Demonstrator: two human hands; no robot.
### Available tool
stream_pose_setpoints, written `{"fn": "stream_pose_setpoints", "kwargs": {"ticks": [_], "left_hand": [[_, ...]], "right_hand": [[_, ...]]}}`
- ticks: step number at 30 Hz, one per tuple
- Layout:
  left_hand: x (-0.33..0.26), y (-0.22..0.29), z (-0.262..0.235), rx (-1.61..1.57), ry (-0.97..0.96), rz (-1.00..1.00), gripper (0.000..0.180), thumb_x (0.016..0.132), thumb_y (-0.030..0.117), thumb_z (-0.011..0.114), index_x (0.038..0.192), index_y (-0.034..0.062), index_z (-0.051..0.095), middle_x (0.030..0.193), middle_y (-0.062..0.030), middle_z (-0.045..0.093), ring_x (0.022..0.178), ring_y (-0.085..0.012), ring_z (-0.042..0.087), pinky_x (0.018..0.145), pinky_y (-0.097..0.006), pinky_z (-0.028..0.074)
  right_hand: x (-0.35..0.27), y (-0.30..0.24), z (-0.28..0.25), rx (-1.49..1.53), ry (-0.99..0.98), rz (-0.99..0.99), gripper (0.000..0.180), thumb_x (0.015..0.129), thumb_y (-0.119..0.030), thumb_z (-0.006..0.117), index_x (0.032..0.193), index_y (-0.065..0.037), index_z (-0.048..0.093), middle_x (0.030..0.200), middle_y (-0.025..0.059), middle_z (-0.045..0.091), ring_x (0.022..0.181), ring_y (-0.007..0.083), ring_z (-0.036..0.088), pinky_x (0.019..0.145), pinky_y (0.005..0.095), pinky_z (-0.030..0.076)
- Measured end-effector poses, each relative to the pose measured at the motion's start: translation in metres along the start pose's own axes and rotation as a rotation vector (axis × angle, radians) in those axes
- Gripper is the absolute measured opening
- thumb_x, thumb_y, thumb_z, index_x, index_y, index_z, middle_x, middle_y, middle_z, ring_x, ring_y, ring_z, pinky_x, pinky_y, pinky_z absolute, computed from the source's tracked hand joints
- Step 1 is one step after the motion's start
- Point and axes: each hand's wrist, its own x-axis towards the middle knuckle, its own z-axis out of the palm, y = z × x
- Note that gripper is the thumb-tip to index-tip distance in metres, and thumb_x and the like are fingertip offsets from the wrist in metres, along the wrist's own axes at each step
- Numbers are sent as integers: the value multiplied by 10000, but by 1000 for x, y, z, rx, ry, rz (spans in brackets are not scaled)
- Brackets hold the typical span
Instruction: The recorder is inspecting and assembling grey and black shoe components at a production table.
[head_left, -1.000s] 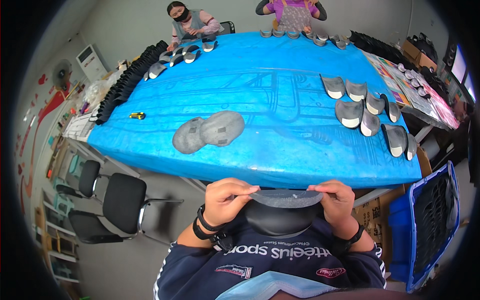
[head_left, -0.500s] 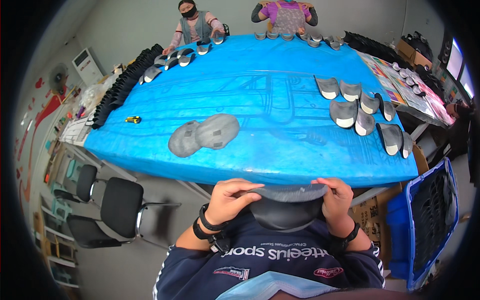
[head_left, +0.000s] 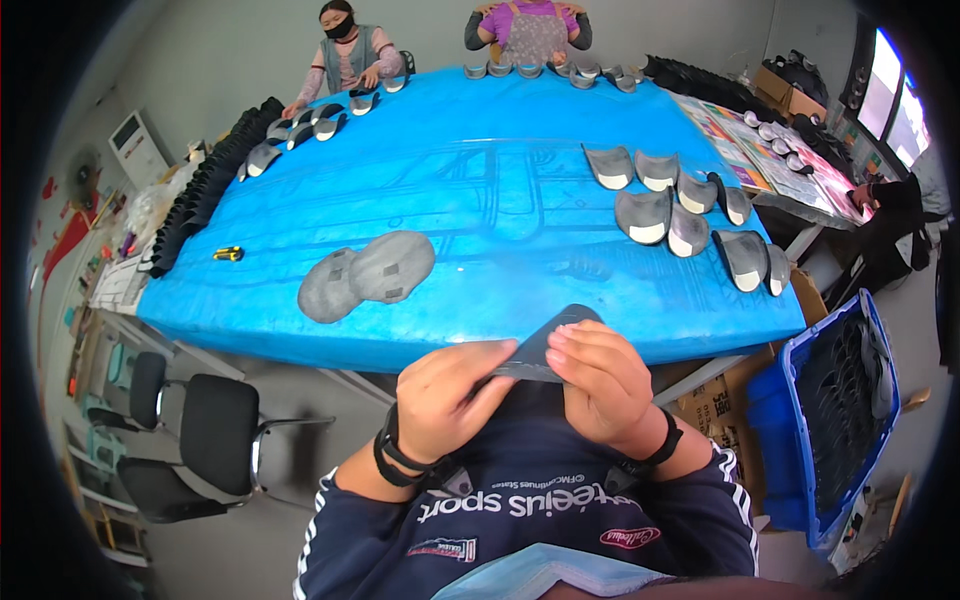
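Note:
Just in front of my chest, near the table's close edge, I hold a dark grey, flexible curved pad (head_left: 535, 362). My left hand (head_left: 450, 395) pinches its left end between thumb and fingers. The fingers of my right hand (head_left: 603, 385) are closed over the right part, with one rounded end sticking up above them. Two flat grey rounded pads, a left one (head_left: 328, 287) and a right one (head_left: 393, 266), overlap on the blue-covered table (head_left: 480, 290), each with a small dark rectangle.
A yellow-and-black cutter (head_left: 228, 254) lies at the left. Several curved pads with white patches (head_left: 643, 217) stand at the right. Dark stacked pads (head_left: 215, 185) line the left edge. Two people are across the table. Chairs (head_left: 218, 435) and a blue crate (head_left: 790, 440) stand below.
The pad has turned from lying broadside between both hands to a slanted, bent position. My right hand has moved inward and wrapped over it. The view has shifted slightly right.

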Motion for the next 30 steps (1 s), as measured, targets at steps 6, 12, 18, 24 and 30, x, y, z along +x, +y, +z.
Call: {"fn": "stream_pose_setpoints", "kwargs": {"ticks": [6, 12, 18, 24, 30], "left_hand": [[-5, -7, 4, 64, -83, -52, 367, 622, -66, 645, 984, -4, 641, 921, -124, 667, 823, -258, 655, 718, -314, 523], [-2, -6, 7, 27, -54, 107, 386, 646, -62, 628, 1030, -23, 616, 983, -139, 644, 908, -286, 634, 763, -342, 519], [-3, -13, 9, 138, -110, 112, 388, 664, -57, 624, 1050, -19, 609, 998, -135, 641, 920, -291, 630, 772, -348, 514], [-1, -9, 12, 98, -97, 102, 440, 593, -63, 617, 1029, -1, 630, 998, -121, 653, 952, -290, 629, 802, -350, 506], [-7, -16, 14, 189, -118, 198, 435, 646, -3, 605, 1081, 14, 610, 1013, -104, 642, 954, -262, 618, 759, -328, 499]], "right_hand": [[9, -18, 6, -49, -89, 106, 320, 685, -10, 659, 1001, 12, 615, 922, 119, 645, 856, 258, 634, 754, 364, 524], [-6, -9, 7, -64, 27, -64, 169, 708, 3, 646, 876, -13, 665, 882, 100, 650, 814, 231, 642, 707, 342, 534], [7, -21, 4, 16, -19, 212, 223, 646, 24, 694, 862, -17, 662, 856, 88, 650, 786, 225, 641, 704, 340, 535], [-7, -9, 2, -16, 42, -6, 224, 666, 18, 688, 886, -9, 657, 867, 84, 646, 801, 215, 632, 714, 325, 529], [6, -14, -8, 1, -198, 128, 216, 641, 56, 711, 831, -26, 647, 812, 92, 642, 725, 210, 627, 646, 305, 517]]}}
